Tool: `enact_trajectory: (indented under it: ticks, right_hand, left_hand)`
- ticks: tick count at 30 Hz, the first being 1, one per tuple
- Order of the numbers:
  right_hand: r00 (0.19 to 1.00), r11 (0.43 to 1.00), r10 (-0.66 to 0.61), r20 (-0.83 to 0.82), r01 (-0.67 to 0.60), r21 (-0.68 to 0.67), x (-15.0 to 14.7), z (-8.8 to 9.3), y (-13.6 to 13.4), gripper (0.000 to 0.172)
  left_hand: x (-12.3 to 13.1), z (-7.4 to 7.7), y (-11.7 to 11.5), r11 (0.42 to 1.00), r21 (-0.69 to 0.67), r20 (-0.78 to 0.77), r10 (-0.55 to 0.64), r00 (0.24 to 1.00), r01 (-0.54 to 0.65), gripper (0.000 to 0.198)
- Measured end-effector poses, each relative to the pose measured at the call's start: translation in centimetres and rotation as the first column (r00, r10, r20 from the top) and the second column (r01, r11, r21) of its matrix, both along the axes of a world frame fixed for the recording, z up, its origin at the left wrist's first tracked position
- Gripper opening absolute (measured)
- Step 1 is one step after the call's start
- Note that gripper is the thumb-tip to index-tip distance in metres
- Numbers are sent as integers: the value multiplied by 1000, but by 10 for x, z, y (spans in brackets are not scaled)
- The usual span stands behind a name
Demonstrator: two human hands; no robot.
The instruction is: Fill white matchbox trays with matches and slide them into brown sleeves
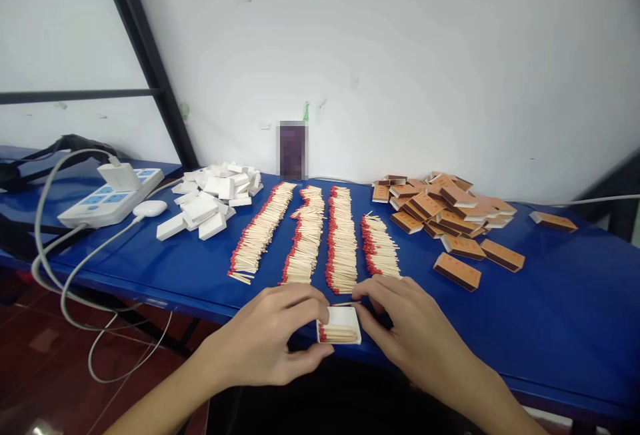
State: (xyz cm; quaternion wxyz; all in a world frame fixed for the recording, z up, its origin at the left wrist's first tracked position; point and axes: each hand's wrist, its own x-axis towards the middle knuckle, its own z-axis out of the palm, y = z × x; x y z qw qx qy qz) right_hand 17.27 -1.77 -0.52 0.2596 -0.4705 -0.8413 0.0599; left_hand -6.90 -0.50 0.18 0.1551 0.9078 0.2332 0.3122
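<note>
Near the table's front edge, my left hand (273, 335) grips a small white matchbox tray (345, 315) by its left side, with the thumb below and fingers above. Several red-headed matches (339, 335) lie side by side in the tray's near part; its far part shows bare white. Just beyond the tray, my right hand (400, 318) is closed in a pinch at the end of a single match (343, 304), its head to the left. Ahead of both hands, loose matches lie in several long rows, such as the row (343, 241) in the middle.
White empty-looking trays (200, 208) are heaped at the left, beside a power strip (113, 198) with white cables. Orange-brown matchbox sleeves (440, 205) are piled at the right. Against the wall stands a blurred dark object (293, 151). The blue table (545, 315) ends close to me.
</note>
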Motion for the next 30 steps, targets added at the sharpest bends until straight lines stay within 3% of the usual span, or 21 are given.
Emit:
enact_trajectory:
  ticks: [9,16,21,27,30]
  right_hand:
    - [998,998,32,49,-29,-58,1,0,0,15]
    - [995,995,79,56,-75,-62,1,5,-1,20]
    - [999,999,34,-28,-34,-1,3,7,-2,16]
    - [971,970,226,-74,-218,108,-7,9,-15,14]
    - [977,971,211,-31,-206,125,-14,5,-19,16]
  left_hand:
    - [-2,-1,-2,998,-48,-29,36,999,-37,28]
    - [-1,1,-2,997,-78,-17,26,1000,-27,19]
    - [-2,0,-2,995,-80,-21,53,998,-54,24]
    - [-2,0,-2,989,-102,-44,103,994,-107,23]
    - [-1,0,-1,987,-116,-57,101,993,-107,22]
